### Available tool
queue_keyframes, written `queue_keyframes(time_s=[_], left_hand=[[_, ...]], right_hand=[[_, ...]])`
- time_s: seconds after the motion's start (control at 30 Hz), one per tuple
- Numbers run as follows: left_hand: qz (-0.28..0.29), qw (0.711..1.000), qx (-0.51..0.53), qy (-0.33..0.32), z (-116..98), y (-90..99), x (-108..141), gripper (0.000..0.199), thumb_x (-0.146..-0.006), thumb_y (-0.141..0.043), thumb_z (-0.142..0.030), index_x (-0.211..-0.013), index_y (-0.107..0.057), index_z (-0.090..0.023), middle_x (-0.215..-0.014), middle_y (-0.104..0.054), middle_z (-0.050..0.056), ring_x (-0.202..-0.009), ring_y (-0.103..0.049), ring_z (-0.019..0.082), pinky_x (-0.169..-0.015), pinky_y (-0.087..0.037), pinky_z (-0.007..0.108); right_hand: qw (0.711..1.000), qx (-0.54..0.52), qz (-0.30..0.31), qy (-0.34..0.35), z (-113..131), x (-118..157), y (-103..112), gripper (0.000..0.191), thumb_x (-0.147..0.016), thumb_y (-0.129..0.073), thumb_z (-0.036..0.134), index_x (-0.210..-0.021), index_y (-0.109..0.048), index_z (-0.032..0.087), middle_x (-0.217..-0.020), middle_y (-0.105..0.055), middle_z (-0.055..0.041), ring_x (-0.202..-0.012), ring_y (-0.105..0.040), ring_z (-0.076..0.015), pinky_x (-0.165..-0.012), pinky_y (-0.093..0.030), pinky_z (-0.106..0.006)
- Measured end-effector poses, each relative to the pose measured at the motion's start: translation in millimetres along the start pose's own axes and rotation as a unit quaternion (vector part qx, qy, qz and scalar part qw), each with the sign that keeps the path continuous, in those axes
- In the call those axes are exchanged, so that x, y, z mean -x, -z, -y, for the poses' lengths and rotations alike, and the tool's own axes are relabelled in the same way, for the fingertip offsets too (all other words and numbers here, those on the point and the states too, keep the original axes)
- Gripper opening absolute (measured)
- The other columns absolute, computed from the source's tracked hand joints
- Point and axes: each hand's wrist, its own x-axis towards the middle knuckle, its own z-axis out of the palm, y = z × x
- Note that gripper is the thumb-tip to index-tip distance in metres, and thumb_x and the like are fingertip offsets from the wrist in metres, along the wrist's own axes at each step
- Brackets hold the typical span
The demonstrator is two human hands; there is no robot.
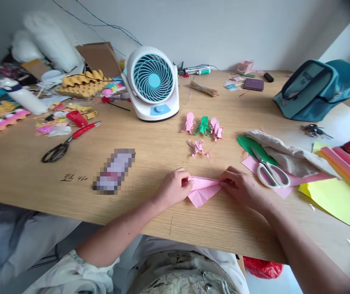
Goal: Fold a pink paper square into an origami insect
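Pink paper [204,194], creased and tapering to a point at its lower edge, spans two hands over the table [150,192] at the lower centre of the frame. Watching from afar, I see the left hand [178,184] pinching its left end between thumb and fingers, the right hand [238,184] pinching the opposite end. Gripped at both ends, I judge, the upper edge can be drawn straight while the creased middle is left uncovered; whether the paper touches the wood, I cannot tell.

Just beyond, at the centre of the frame, one green figure [204,125] and three pink figures [197,148] stand grouped, probably set there to be clear of the fingers yet in sight. Right of centre, scissors [264,163] lie across green sheets [248,143], handles toward the worker, which would suit a quick reach. Beside them rests a knitted cloth [291,153]. At upper centre, a fan [154,80] faces the worker, presumably for cooling.
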Motion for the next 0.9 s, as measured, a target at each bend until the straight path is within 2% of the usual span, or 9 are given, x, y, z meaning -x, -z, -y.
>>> queue_keyframes(time_s=[0.13, 0.33, 0.47, 0.63, 0.9], left_hand=[[0.010, 1.000, 0.010, 0.012, 1.3, 0.2, 1.0, 0.029, -0.086, -0.055, -0.015, -0.059, -0.047, -0.017, -0.067, -0.053, -0.001, -0.064, -0.052, 0.011, -0.061, -0.036, 0.024], [0.027, 0.999, 0.035, 0.001, -2.6, 5.4, 5.6, 0.035, -0.091, -0.048, -0.014, -0.056, -0.043, -0.017, -0.066, -0.051, -0.001, -0.064, -0.051, 0.011, -0.060, -0.035, 0.024], [0.003, 0.999, 0.025, 0.023, -0.2, 5.3, 6.3, 0.024, -0.086, -0.056, -0.012, -0.063, -0.049, -0.017, -0.069, -0.056, -0.001, -0.068, -0.053, 0.012, -0.064, -0.037, 0.024], [-0.007, 0.999, 0.000, 0.039, 1.1, 4.0, 6.3, 0.021, -0.081, -0.060, -0.008, -0.066, -0.050, -0.017, -0.073, -0.056, -0.002, -0.070, -0.053, 0.013, -0.065, -0.038, 0.024], [-0.016, 0.999, -0.033, 0.014, 0.6, 1.6, 4.9, 0.020, -0.083, -0.059, -0.006, -0.069, -0.051, -0.018, -0.080, -0.056, 0.000, -0.076, -0.055, 0.014, -0.069, -0.041, 0.026]], right_hand=[[1.000, -0.005, 0.017, 0.002, -3.7, 0.8, -1.4, 0.008, -0.089, -0.059, 0.016, -0.084, -0.063, 0.019, -0.084, -0.060, -0.0037, -0.068, -0.058, -0.0147, -0.060, -0.046, -0.026], [0.998, -0.014, 0.056, -0.039, 10.8, -0.5, 9.0, 0.010, -0.089, -0.058, 0.014, -0.083, -0.064, 0.018, -0.085, -0.061, -0.0039, -0.070, -0.058, -0.0137, -0.061, -0.045, -0.024], [0.997, -0.008, 0.065, -0.048, 18.2, -2.2, 14.1, 0.012, -0.088, -0.057, 0.012, -0.081, -0.065, 0.018, -0.084, -0.061, -0.0036, -0.068, -0.057, -0.0123, -0.062, -0.044, -0.024], [0.996, -0.019, 0.066, -0.057, 18.2, -2.6, 14.2, 0.012, -0.087, -0.058, 0.011, -0.082, -0.066, 0.018, -0.085, -0.061, -0.0037, -0.069, -0.057, -0.0124, -0.063, -0.044, -0.024], [0.990, -0.061, 0.077, -0.098, 16.9, -2.2, 12.9, 0.010, -0.088, -0.060, 0.019, -0.082, -0.068, 0.019, -0.087, -0.060, -0.0028, -0.071, -0.056, -0.0124, -0.065, -0.045, -0.024]])
